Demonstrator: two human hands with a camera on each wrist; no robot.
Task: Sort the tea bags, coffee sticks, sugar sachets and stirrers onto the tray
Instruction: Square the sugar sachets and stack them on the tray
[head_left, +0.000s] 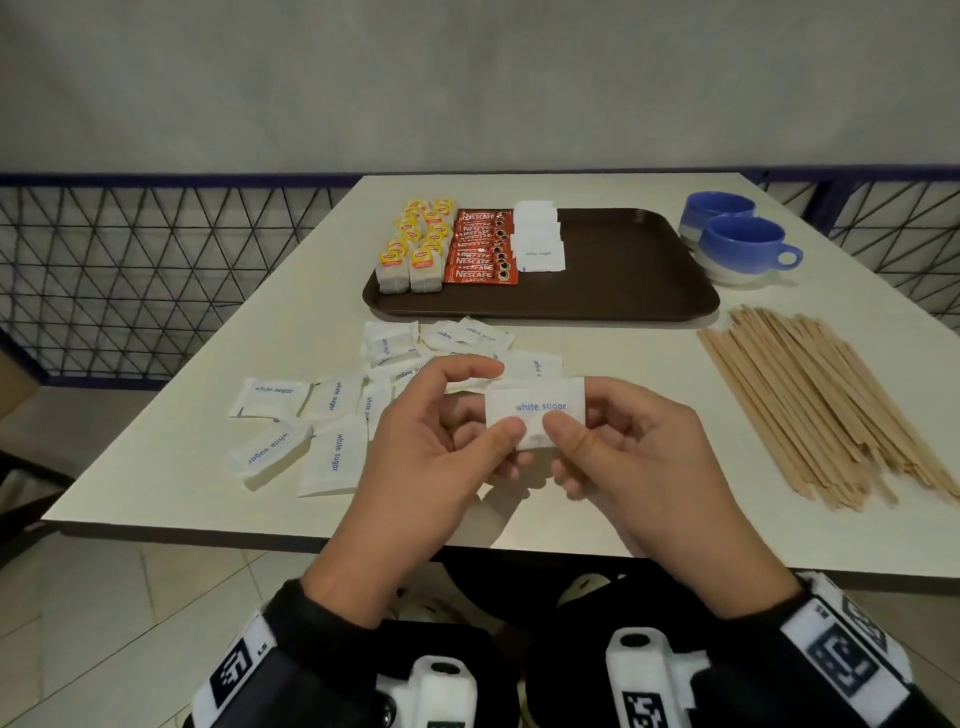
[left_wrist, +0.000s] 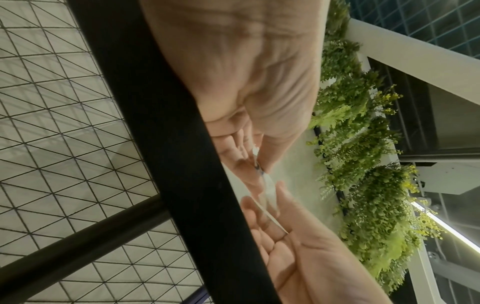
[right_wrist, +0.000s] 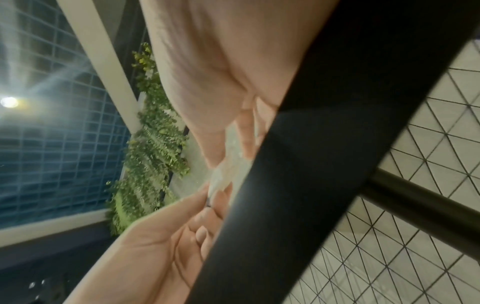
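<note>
Both hands hold a small stack of white sugar sachets (head_left: 535, 410) above the table's front. My left hand (head_left: 447, 431) pinches its left edge and my right hand (head_left: 613, 441) pinches its right edge, thumbs on top. In the wrist views the sachets (left_wrist: 267, 191) (right_wrist: 226, 174) show edge-on between the fingers. Several loose sugar sachets (head_left: 322, 426) lie scattered on the table to the left. The brown tray (head_left: 649, 270) holds rows of yellow-tagged tea bags (head_left: 415, 244), red coffee sticks (head_left: 480, 249) and sugar sachets (head_left: 537, 239). Wooden stirrers (head_left: 810, 400) lie piled at the right.
Two blue cups (head_left: 737, 239) stand right of the tray near the table's far edge. The tray's right half is bare. A wire-mesh railing (head_left: 156, 270) runs behind and left of the white table (head_left: 182, 457).
</note>
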